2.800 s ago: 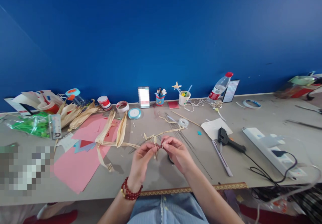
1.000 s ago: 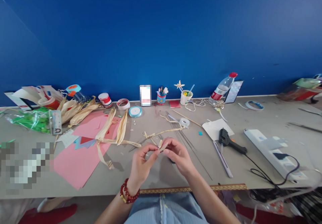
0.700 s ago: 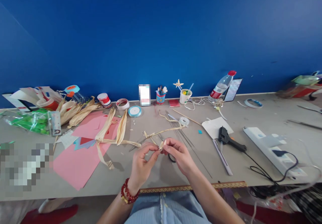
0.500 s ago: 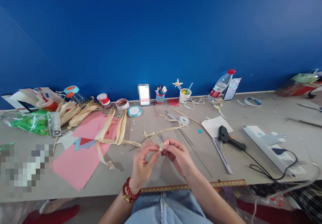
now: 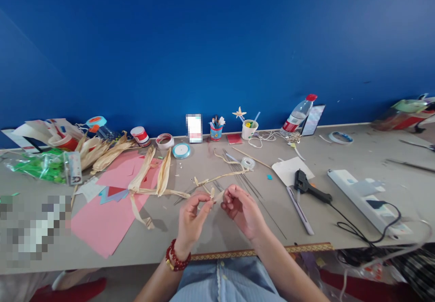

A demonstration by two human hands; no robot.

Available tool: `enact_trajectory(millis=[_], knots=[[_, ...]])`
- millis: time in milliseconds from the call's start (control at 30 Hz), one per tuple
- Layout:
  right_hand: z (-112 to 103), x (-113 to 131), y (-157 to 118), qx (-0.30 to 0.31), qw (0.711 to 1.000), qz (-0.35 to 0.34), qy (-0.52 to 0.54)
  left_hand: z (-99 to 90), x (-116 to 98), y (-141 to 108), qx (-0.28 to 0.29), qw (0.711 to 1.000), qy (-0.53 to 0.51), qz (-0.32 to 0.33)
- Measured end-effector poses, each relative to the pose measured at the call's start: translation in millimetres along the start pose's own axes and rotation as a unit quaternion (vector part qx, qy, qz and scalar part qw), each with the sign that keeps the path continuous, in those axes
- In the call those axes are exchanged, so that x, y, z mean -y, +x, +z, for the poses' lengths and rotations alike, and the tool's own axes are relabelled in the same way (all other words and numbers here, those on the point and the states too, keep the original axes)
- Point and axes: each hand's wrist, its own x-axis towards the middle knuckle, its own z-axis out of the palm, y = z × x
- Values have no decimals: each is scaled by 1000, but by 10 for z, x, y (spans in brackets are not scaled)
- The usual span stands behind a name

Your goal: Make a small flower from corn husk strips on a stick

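Near the front middle of the table, my left hand (image 5: 193, 216) pinches a small pale husk piece (image 5: 212, 192) between thumb and fingertips. Just right of it, my right hand (image 5: 243, 209) has its fingers curled, with a thin pale strip (image 5: 219, 197) at the fingertips; its hold on the strip is too small to make out. Behind the hands a long twisted husk strip (image 5: 222, 175) and several thin wires (image 5: 249, 184) lie on the table. Dried corn husks (image 5: 163, 173) rest to the left, partly over pink paper (image 5: 102, 222).
A black glue gun (image 5: 311, 189) lies at right beside a lilac pen-like tool (image 5: 300, 210) and a white power strip (image 5: 363, 202). Along the wall stand a tilted bottle (image 5: 297, 116), a white cup (image 5: 249, 129) and a pen holder (image 5: 216, 132). A green bag (image 5: 44, 166) is far left.
My hands have drawn apart: the right has moved off the small husk piece, which stays in my left fingers and now shows more upright.
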Motion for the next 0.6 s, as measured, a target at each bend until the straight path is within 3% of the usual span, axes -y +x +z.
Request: enact_trajectory(millis=[133, 200, 233, 267, 333, 400, 433, 500, 600], knots=[[-301, 15, 1, -37, 986, -70, -145, -26, 26, -7, 2, 1000, 15, -22], [-584, 152, 2, -84, 937, -162, -296, -47, 43, -8, 1, 999, 25, -27], [-756, 264, -2, -118, 888, -222, -385, -57, 53, -7, 2, 999, 28, -35], [-942, 398, -11, -167, 818, -277, -476, -66, 64, -4, 3, 998, 30, -46], [-1334, 702, -50, -250, 649, -342, -632, -76, 80, 6, 8, 997, 26, -69], [-1709, 985, -107, -321, 499, -324, -737, -73, 84, 18, 17, 996, 9, -85], [-1878, 1099, -136, -333, 449, -292, -776, -67, 81, 24, 23, 996, -3, -91], [-2170, 1261, -183, -314, 393, -229, -833, -49, 69, 33, 31, 994, -29, -103], [-2517, 1371, -223, -264, 376, -176, -871, -20, 41, 41, 28, 990, -69, -120]])
